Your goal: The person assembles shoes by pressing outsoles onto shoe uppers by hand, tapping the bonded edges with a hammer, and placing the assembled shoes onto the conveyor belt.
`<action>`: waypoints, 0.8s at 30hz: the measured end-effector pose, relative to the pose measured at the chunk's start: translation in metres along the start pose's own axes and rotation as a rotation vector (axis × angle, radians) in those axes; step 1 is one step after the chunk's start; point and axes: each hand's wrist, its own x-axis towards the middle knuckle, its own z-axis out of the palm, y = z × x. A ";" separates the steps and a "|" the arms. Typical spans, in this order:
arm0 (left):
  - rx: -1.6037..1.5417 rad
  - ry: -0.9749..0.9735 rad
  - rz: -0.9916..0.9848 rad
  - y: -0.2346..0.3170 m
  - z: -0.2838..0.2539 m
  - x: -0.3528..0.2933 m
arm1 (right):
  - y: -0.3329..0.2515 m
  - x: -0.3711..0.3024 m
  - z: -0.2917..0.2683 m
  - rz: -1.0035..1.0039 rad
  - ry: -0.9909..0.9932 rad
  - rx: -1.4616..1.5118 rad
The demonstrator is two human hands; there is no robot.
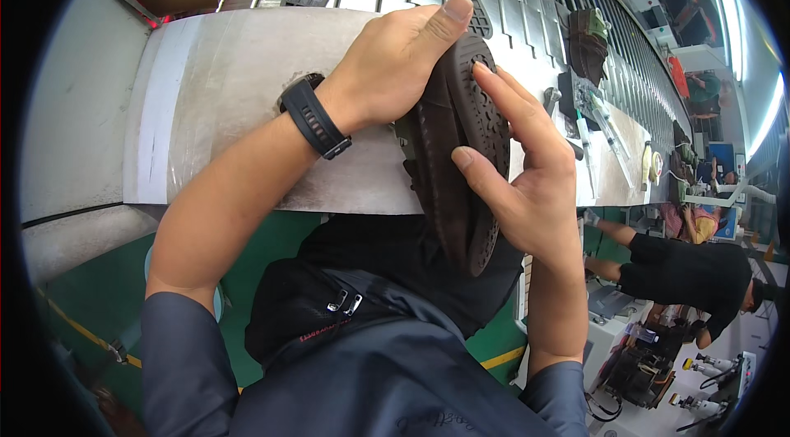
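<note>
Both my hands hold the dark shoe [461, 149] sole-up over the bench [247, 108]: left hand [395, 67] clamps the toe, right hand [518, 182] should press the sole evenly along its edge.

Blue-grey rolled sleeves, black watch [313, 115] on left wrist, black bag [329, 305], perhaps a waist pouch, bare hands

Bright, even factory light, white glare from strip lamps [735, 34] along the upper right, soft sheen on the grey workbench [230, 99], faint shadows under the forearms, sharp centre, heavy fisheye bending at the rim, black vignette corners, far right background soft and overexposed
</note>
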 end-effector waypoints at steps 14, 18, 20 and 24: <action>0.044 0.193 0.081 0.005 0.017 -0.002 | -0.006 -0.008 -0.004 -0.085 0.009 -0.218; 0.034 0.175 0.029 0.014 0.015 -0.007 | -0.005 -0.009 0.000 -0.109 0.037 -0.274; 0.045 0.258 0.124 0.017 0.024 -0.019 | -0.007 -0.011 0.002 -0.119 0.044 -0.249; -0.092 0.246 0.095 0.029 0.017 -0.037 | -0.017 -0.015 0.008 -0.206 0.071 -0.252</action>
